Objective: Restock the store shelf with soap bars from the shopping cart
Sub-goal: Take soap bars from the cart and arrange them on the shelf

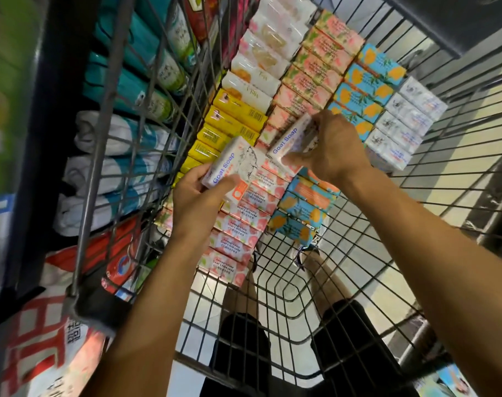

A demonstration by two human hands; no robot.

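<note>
Two Goat Soap bars in hand: left hand (198, 196) grips one bar (232, 164), right hand (334, 147) the other (290, 138). Both long axes point up-right, parallel; I judge the left bar nearer the shelf (23, 173), beyond the cart (106, 156) wall.

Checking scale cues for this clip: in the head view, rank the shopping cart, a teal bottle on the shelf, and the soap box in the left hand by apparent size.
1. Shopping cart
2. Teal bottle
3. Soap box in the left hand; it sits nearer the camera, so the bottle-box order is unsure.
</note>
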